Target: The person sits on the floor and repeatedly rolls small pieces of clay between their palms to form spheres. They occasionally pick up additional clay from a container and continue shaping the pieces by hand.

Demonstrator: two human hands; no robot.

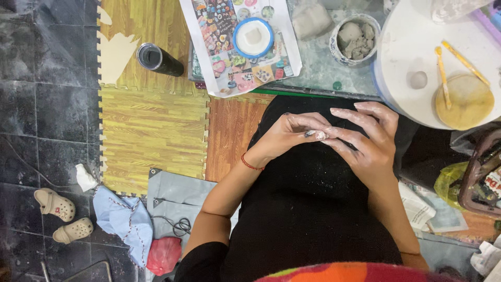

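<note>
My left hand [286, 134] and my right hand [365, 138] meet over my black-clad lap, both dusted with grey clay. The left hand's fingers are curled around a small grey piece of clay [311, 133], which shows only at its tip. My right hand's fingers are spread, and they rest against the left fingertips and the clay. A red string bracelet [250, 163] circles the left wrist.
A white round board [417, 47] at the right carries a yellow sponge [467, 102], two yellow sticks [442, 75] and a small clay ball [418, 79]. Ahead stand a bowl of clay lumps [355, 38], a blue-rimmed dish [253, 36] on printed paper and a black cup [158, 59].
</note>
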